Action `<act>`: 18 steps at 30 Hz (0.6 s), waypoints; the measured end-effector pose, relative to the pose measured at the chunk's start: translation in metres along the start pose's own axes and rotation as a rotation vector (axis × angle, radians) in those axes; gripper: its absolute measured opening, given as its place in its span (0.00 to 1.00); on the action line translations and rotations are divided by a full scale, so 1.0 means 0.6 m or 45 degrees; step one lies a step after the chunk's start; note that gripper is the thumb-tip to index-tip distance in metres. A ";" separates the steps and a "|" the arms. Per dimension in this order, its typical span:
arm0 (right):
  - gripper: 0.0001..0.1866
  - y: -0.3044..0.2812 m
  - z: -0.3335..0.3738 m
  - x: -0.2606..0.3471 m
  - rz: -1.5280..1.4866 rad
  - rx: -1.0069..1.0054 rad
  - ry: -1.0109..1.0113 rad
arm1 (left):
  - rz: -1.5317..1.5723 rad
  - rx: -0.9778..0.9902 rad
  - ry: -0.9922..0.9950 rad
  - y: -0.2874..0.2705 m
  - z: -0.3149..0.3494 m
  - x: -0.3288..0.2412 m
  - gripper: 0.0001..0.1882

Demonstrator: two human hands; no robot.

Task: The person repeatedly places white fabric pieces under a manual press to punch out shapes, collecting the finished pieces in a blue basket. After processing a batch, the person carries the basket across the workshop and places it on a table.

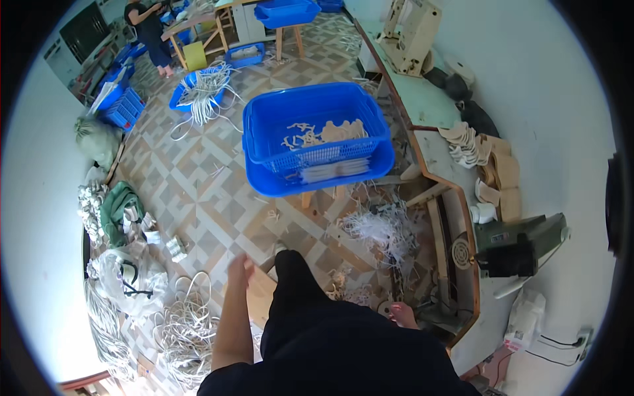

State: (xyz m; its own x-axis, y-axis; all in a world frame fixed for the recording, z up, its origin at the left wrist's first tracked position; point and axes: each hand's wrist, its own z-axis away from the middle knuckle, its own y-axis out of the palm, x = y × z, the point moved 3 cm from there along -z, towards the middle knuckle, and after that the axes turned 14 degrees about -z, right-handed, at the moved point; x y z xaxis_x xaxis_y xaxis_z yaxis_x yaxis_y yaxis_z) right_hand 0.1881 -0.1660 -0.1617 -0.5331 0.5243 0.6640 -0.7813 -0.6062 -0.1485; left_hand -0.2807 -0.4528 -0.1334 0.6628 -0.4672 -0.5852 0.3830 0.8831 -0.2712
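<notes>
My left hand (pixel 240 269) hangs at my left side, slightly blurred, above a light wooden board or seat (pixel 262 294). Its fingers look loosely apart, with nothing visible in them. On the other side, my right hand (pixel 401 315) is low beside my hip, fingers loosely bent and apart, near the machine bench. Ahead of me, a blue plastic basket (pixel 254 135) holds pale strips and beige curved pieces. It rests in a larger blue tub (pixel 264 188), where a stack of white strips (pixel 335 170) lies in front of the basket. Wooden legs show under the tub.
White scraps (pixel 383 231) heap beneath the right-hand bench (pixel 429 155), which carries a green machine (pixel 522 247) and stacked curved pieces (pixel 462 145). Coiled white cords (pixel 188 333) and a clear bag (pixel 135 280) lie left. Another person (pixel 150 33) stands far left near a cord-filled blue tub (pixel 177 99).
</notes>
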 end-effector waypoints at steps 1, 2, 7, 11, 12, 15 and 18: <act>0.11 0.019 -0.005 0.018 0.088 0.062 -0.042 | 0.095 0.075 -0.050 -0.021 -0.070 0.096 0.22; 0.10 0.043 -0.020 0.026 0.168 0.125 -0.084 | -0.006 -0.048 -0.231 -0.024 -0.048 0.105 0.21; 0.12 0.144 -0.067 0.063 0.665 0.067 0.011 | -1.199 0.214 0.294 -0.127 -0.174 0.076 0.25; 0.12 0.289 -0.158 0.158 0.776 0.156 0.070 | -1.235 0.040 0.474 -0.227 -0.264 -0.113 0.24; 0.13 0.330 -0.175 0.195 0.775 0.177 0.053 | -1.324 -0.008 0.527 -0.249 -0.300 -0.157 0.24; 0.13 0.464 -0.245 0.339 0.720 0.246 -0.082 | -1.446 -0.203 0.776 -0.283 -0.351 -0.306 0.22; 0.13 0.608 -0.317 0.477 0.590 0.315 -0.216 | -1.236 0.009 0.936 -0.255 -0.346 -0.464 0.21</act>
State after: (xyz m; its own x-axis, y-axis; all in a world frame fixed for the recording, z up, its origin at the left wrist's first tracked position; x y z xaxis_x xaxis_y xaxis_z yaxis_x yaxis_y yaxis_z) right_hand -0.3111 -0.1233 -0.1649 -0.7274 0.0780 0.6818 -0.3669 -0.8838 -0.2903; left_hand -0.6576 -0.4488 -0.0876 -0.4229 -0.7948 -0.4352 0.5221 0.1789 -0.8339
